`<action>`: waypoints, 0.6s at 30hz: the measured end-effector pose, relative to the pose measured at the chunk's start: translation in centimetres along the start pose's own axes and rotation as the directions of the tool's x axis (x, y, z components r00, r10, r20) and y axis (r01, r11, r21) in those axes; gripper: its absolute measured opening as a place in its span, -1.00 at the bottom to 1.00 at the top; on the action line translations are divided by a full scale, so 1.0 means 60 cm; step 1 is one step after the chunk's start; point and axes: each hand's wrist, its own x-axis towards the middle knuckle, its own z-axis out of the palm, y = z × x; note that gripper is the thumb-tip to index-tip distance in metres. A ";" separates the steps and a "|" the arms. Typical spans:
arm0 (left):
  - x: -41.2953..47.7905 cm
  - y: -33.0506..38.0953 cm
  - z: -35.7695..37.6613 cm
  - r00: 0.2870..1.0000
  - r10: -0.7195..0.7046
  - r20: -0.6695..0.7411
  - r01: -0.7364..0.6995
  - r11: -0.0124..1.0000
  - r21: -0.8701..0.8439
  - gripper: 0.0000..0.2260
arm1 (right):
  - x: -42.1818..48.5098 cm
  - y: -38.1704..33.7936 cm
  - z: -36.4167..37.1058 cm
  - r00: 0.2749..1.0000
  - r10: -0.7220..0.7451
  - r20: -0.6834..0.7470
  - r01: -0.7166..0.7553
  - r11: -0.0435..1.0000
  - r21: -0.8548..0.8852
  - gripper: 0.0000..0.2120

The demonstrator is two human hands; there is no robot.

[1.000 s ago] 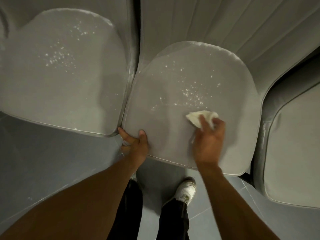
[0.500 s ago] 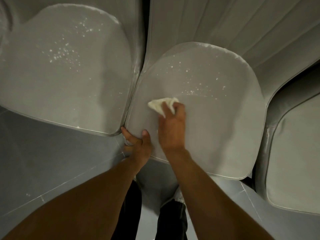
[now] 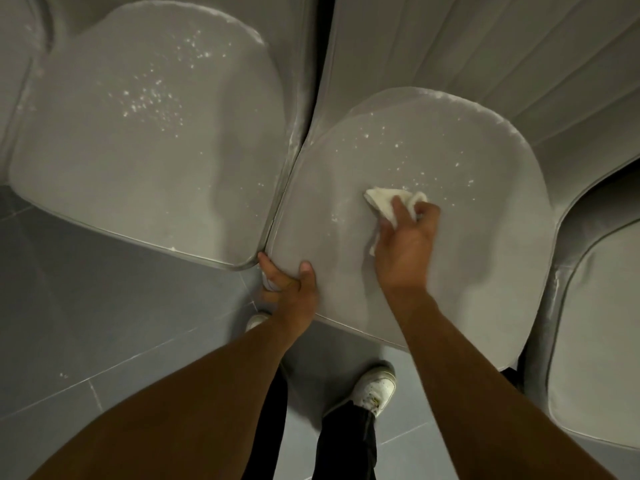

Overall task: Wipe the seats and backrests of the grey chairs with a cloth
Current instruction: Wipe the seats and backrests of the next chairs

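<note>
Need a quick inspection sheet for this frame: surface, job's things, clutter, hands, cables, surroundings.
Surface: middle chair seat, grey, white specks across its far half, near half looks clean.
Job's things: white cloth, bunched, pressed on the middle seat; left chair seat carries white specks; right chair seat only partly in view; ribbed backrest behind the middle seat.
Clutter: nothing seen beyond the specks.
Hands: right hand grips the cloth; left hand clamps the middle seat's near-left corner.
Cables: nothing seen.
Surroundings: grey tiled floor; white shoe and dark trousers below.
</note>
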 end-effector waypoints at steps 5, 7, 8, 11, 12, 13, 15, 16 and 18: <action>-0.007 0.004 0.006 0.999 0.019 -0.037 -0.021 0.998 -0.053 -0.03 | -0.062 -0.029 0.074 0.890 -0.345 0.298 0.400 0.905 -0.145 -0.66; -0.008 0.005 0.007 0.999 0.025 -0.043 -0.029 0.996 -0.080 -0.11 | -0.085 -0.021 0.058 0.813 -0.424 0.398 0.534 0.817 -0.220 -0.57; -0.006 0.004 0.005 0.999 0.013 -0.034 -0.016 0.996 -0.083 -0.14 | -0.085 -0.014 0.041 0.817 -0.410 0.406 0.526 0.818 -0.233 -0.55; 0.001 -0.001 0.001 1.000 -0.002 0.001 0.002 0.997 -0.076 -0.19 | -0.061 0.039 -0.004 0.896 -0.328 0.298 0.430 0.809 -0.402 -0.54; -0.002 0.003 -0.001 1.000 -0.009 0.011 0.010 0.996 -0.086 -0.21 | -0.050 0.050 -0.022 0.919 -0.293 0.262 0.386 0.797 -0.464 -0.56; -0.003 0.005 -0.001 1.000 -0.014 0.013 0.015 0.996 -0.091 -0.22 | -0.040 0.061 -0.040 0.934 -0.276 0.228 0.356 0.781 -0.513 -0.58; -0.007 0.012 -0.003 0.999 -0.036 0.012 0.037 0.997 -0.069 -0.23 | -0.030 0.070 -0.068 0.937 -0.266 0.227 0.348 0.777 -0.525 -0.62; -0.009 0.014 -0.006 0.999 -0.047 0.018 0.048 0.997 -0.056 -0.23 | -0.030 0.069 -0.075 0.939 -0.244 0.244 0.335 0.812 -0.477 -0.63; -0.015 0.016 -0.013 0.998 -0.052 0.029 0.053 0.997 -0.048 -0.24 | -0.034 0.050 -0.080 0.959 -0.110 0.261 0.189 0.935 -0.301 -0.59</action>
